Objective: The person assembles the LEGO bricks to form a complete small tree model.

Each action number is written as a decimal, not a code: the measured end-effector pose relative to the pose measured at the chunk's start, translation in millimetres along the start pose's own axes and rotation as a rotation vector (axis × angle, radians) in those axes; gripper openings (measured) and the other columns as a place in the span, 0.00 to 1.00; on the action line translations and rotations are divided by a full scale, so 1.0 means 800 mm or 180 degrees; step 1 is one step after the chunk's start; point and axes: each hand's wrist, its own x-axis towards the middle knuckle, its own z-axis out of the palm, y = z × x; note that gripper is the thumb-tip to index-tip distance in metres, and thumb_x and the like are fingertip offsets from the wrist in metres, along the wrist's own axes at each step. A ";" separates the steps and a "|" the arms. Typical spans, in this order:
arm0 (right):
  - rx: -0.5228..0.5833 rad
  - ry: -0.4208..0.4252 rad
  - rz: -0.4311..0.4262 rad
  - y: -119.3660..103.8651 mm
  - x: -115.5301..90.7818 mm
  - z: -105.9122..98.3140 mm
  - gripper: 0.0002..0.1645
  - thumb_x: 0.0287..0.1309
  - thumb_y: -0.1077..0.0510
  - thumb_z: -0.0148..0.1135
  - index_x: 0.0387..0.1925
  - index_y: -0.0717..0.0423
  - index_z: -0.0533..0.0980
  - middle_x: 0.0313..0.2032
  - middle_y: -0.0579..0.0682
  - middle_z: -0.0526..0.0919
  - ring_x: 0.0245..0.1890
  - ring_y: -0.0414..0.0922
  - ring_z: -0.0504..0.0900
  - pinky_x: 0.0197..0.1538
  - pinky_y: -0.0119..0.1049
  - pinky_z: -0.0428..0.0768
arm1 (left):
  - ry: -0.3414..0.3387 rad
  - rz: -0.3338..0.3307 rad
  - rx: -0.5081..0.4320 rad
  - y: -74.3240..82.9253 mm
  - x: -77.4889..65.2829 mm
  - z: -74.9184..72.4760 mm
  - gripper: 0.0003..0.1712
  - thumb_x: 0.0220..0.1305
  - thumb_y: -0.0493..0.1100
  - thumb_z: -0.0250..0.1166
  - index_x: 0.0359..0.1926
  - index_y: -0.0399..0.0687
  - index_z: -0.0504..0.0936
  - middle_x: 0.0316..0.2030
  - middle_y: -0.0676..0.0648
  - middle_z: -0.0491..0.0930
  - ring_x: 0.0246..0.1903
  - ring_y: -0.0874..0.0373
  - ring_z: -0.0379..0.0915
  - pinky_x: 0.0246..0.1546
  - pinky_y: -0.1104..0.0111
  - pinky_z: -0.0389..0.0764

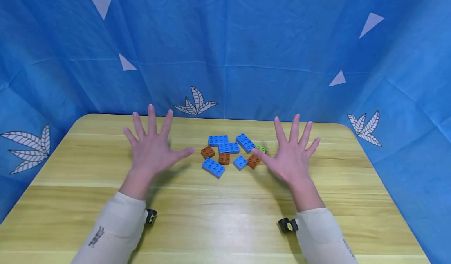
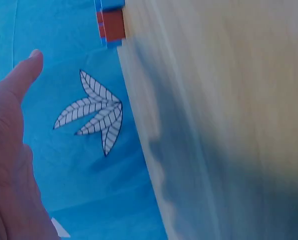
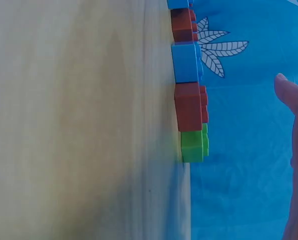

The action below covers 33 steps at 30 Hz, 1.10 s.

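Observation:
My left hand (image 1: pixel 150 148) hovers over the table with its fingers spread wide, holding nothing. On the other side, my right hand (image 1: pixel 291 158) is spread the same way, its thumb overlapping the bricks in the head view. Between the hands lies a loose group of toy building bricks. Several are blue, such as the long blue brick (image 1: pixel 213 167) at the front and the small square blue brick (image 1: pixel 240 162). Three are brown, among them the brown brick (image 1: pixel 224 158) in the middle. A green brick (image 3: pixel 192 146) is partly hidden behind my right thumb in the head view.
The bricks lie on a wooden table (image 1: pixel 211 225) with rounded far corners. A blue cloth (image 1: pixel 225 41) with white triangles and leaf drawings hangs behind and at both sides. Each wrist wears a small black camera, such as the right camera (image 1: pixel 287 225).

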 end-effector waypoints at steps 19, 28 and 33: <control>0.1618 0.0235 0.0054 -0.011 -0.029 0.013 0.48 0.55 0.37 0.71 0.73 0.47 0.64 0.66 0.53 0.69 0.65 0.55 0.67 0.59 0.58 0.69 | 0.0019 0.0485 -0.1720 0.074 -0.041 0.014 0.57 0.54 0.61 0.75 0.78 0.55 0.56 0.72 0.40 0.57 0.68 0.40 0.56 0.59 0.40 0.67; 0.2434 -0.0080 0.0384 -0.012 -0.041 0.030 0.33 0.52 0.51 0.78 0.57 0.58 0.77 0.50 0.55 0.82 0.44 0.51 0.83 0.43 0.46 0.82 | -0.0280 0.0458 -0.2483 0.095 -0.058 0.033 0.38 0.55 0.48 0.78 0.65 0.43 0.76 0.51 0.44 0.79 0.47 0.49 0.76 0.44 0.57 0.81; 0.2404 -0.0334 0.0526 -0.011 -0.047 0.031 0.29 0.50 0.51 0.79 0.52 0.56 0.80 0.41 0.52 0.84 0.35 0.47 0.84 0.36 0.42 0.81 | -0.0697 0.0519 -0.2842 0.103 -0.066 0.035 0.23 0.59 0.47 0.75 0.52 0.41 0.83 0.39 0.49 0.82 0.39 0.54 0.78 0.42 0.59 0.80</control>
